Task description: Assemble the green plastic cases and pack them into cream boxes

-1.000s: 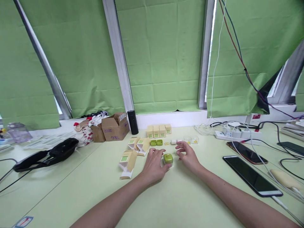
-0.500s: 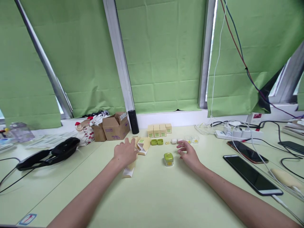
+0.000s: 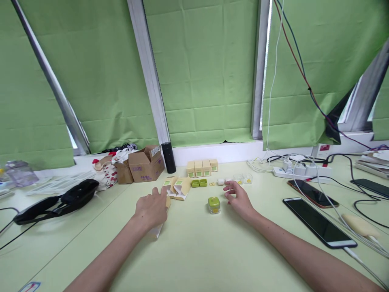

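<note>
and the left hand [image 3: 151, 207] is over the pale open carton [image 3: 168, 203], covering most of it, a white flap poking out on the near side. is that grip closed on the card? can't tell, the fingertips are hidden behind the hand. the right hand [image 3: 238, 198] waits beside the little green-lidded jar [image 3: 214, 205], thumb and fingers apart, nothing between them. the jar stands upright on the tabletop [image 3: 194, 251], between the two hands and touching neither.

now, the handling: that carton looks like thin card, so very light, stiff along its folds but easily crushed, the loose flap likely to bend. best hold, i'd say, is lightly across two opposite side walls, clear of the flap. the jar looks like hard, clear plastic, light but perhaps slick; take it low by its sides, since the lid might come away.

and what's changed! a second ago the left hand was at the jar; now it's well off to the left. against half a second ago, hand and carton have both slid nearer the wearer, and the two open cartons [image 3: 176, 187] behind show more fully. the right hand has barely stirred, and the jar stands just where it was.
</note>
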Demonstrator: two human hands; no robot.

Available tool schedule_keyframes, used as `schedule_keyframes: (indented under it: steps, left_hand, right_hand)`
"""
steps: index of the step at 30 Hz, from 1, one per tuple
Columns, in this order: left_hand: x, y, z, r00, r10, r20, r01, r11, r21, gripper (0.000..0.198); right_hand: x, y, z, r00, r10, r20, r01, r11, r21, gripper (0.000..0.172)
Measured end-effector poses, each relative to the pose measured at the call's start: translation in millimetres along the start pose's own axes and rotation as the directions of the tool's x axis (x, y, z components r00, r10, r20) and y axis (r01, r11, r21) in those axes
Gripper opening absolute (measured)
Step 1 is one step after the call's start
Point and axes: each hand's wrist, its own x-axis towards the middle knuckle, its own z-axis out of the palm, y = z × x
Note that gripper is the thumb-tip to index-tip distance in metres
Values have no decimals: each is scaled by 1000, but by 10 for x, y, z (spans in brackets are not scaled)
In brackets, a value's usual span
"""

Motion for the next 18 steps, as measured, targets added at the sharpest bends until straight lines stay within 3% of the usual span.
schedule_keyframes:
  steps: [5, 8, 10, 12, 14, 18]
  left_hand:
    - [-302, 107, -309, 997, 39, -66, -38, 999, 22, 46]
    - [-377, 266, -384, 980, 52, -194, -56, 998, -11, 43]
    - [-348, 410, -363, 938, 76, -339, -97, 994, -46, 38]
    - [-260, 569, -293, 852, 99, -514, -165, 983, -85, 36]
    - [-138, 728, -198, 740, 136, -659, -266, 959, -100, 36]
    - [94, 1006, -24, 522, 209, -827, -427, 903, -40, 30]
  right_hand:
    - [-5, -35, -2, 999, -33, -2, 33, 999, -23, 36]
    - [-35, -101, -6, 995, -102, -9, 101, 992, -80, 35]
    - [-68, -164, -7, 986, -168, -1, 166, 977, -134, 33]
    - [-105, -234, -2, 974, -225, 18, 225, 960, -167, 30]
    - [-142, -300, 12, 963, -268, 43, 271, 948, -165, 29]
    - [-193, -414, 59, 955, -284, 91, 291, 953, -85, 38]
